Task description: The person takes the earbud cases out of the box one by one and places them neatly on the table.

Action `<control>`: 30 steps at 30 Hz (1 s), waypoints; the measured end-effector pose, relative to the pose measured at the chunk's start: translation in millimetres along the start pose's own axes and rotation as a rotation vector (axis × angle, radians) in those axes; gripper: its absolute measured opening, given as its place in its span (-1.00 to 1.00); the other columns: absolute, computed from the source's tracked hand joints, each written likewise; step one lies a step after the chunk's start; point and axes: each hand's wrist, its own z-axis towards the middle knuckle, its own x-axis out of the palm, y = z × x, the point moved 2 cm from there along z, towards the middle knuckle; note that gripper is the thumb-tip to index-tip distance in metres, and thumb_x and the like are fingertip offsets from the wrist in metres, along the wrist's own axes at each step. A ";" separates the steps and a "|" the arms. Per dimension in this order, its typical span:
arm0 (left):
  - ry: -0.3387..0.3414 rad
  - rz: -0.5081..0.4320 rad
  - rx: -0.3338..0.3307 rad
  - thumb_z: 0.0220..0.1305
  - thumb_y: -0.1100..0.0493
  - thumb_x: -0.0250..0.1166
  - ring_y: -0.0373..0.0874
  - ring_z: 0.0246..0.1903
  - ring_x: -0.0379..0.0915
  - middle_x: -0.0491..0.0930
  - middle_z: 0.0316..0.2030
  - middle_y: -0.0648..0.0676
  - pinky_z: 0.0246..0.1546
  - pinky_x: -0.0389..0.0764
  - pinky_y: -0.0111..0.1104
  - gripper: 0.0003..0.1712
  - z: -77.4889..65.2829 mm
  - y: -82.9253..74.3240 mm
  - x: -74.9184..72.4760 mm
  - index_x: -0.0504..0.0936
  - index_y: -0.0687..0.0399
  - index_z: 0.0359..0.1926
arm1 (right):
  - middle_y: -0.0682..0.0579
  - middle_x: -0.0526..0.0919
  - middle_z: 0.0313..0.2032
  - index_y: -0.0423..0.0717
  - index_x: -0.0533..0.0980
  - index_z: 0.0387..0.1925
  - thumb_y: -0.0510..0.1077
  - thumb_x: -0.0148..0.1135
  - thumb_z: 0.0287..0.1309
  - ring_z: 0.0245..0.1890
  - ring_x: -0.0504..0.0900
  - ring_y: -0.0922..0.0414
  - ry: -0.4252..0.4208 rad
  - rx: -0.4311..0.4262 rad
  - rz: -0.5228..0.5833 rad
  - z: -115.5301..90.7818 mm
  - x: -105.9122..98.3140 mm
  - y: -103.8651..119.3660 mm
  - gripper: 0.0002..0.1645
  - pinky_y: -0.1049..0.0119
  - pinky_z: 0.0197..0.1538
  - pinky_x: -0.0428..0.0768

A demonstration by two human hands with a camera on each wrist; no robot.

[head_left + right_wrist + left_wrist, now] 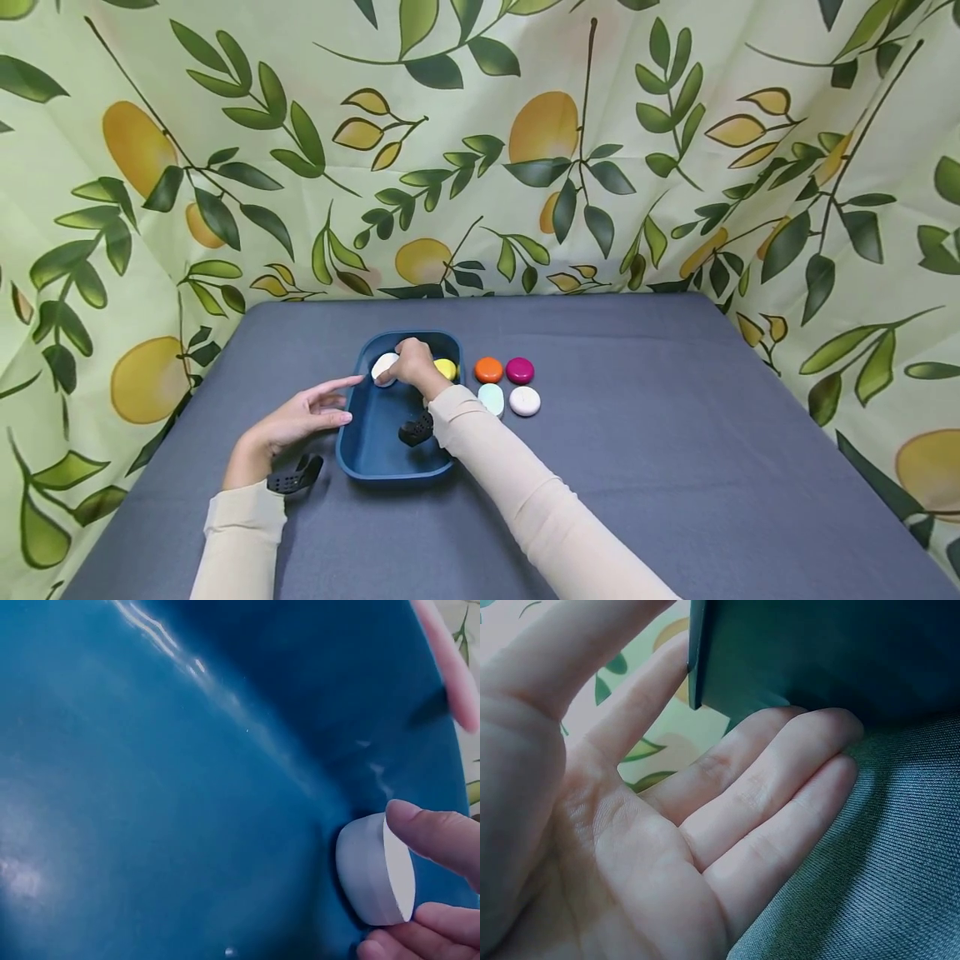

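You have a glossy blue rectangular tray (pixel 393 477), two white round discs (pixel 383 367), a yellow round disc (pixel 446 368), an orange round disc (pixel 488 370), a magenta round disc (pixel 520 371) and a mint squarish disc (pixel 491 398). Your fabric sleeves (pixel 555 517) are cream, the tablecloth (pixel 675 467) plain slate-blue, the pale backdrop cloth (pixel 480 108) patterned with green leaves and yellow-orange fruit.

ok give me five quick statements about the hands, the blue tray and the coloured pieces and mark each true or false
1. The right hand holds a white piece inside the blue tray. True.
2. That tray contains nothing else. False: a yellow piece is in it too.
3. On the table, right of the tray, are an orange piece, a magenta piece, a mint piece and a second white piece. True.
4. The magenta piece is closer to the tray than the orange piece. False: the orange piece is closer.
5. The left hand is at the tray's left side. True.
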 end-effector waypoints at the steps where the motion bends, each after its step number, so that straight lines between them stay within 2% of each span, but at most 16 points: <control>1: 0.001 0.001 0.001 0.32 0.12 0.23 0.31 0.32 0.16 0.18 0.36 0.44 0.16 0.54 -0.06 -0.23 0.1 0.3 0.0 0.13 0.13 0.45 | -0.09 0.62 0.12 -0.21 0.50 0.15 -0.06 0.59 -0.19 0.01 0.59 0.04 0.002 0.005 -0.001 0.9 0.9 -0.5 -0.19 0.18 0.17 0.57; 4: 0.002 -0.004 0.002 0.31 0.09 0.25 0.29 0.32 0.17 0.18 0.36 0.44 0.15 0.54 -0.07 -0.22 0.6 1.1 0.1 0.14 0.12 0.45 | -0.10 0.63 0.09 -0.21 0.51 0.14 -0.07 0.59 -0.20 -0.02 0.58 0.04 0.005 0.002 -0.005 2.9 3.1 -1.3 -0.21 0.19 0.15 0.57; 15: 0.011 -0.005 0.007 0.31 0.10 0.25 0.31 0.32 0.18 0.19 0.36 0.46 0.16 0.54 -0.06 -0.20 0.8 1.3 0.7 0.11 0.14 0.46 | -0.06 0.68 0.01 -0.19 0.56 0.09 -0.05 0.57 -0.16 -0.11 0.61 0.08 0.007 -0.079 -0.129 4.2 4.9 -0.2 -0.29 0.25 0.05 0.61; 21: 0.003 0.019 0.022 0.32 0.10 0.23 0.34 0.32 0.17 0.19 0.36 0.45 0.16 0.52 0.00 -0.23 0.2 0.5 2.1 0.12 0.13 0.46 | -0.06 0.70 0.00 -0.22 0.58 0.06 -0.04 0.58 -0.19 -0.13 0.62 0.09 0.042 -0.137 -0.165 0.6 -5.4 0.9 -0.29 0.31 -0.03 0.62; 30: -0.008 0.042 0.027 0.33 0.11 0.22 0.35 0.31 0.17 0.18 0.36 0.46 0.13 0.55 -0.02 -0.24 -1.5 -0.7 1.6 0.13 0.12 0.46 | -0.06 0.70 -0.04 -0.22 0.60 0.02 -0.08 0.58 -0.21 -0.19 0.57 0.13 0.126 -0.245 -0.181 -7.6 -30.5 6.6 -0.32 0.45 -0.20 0.55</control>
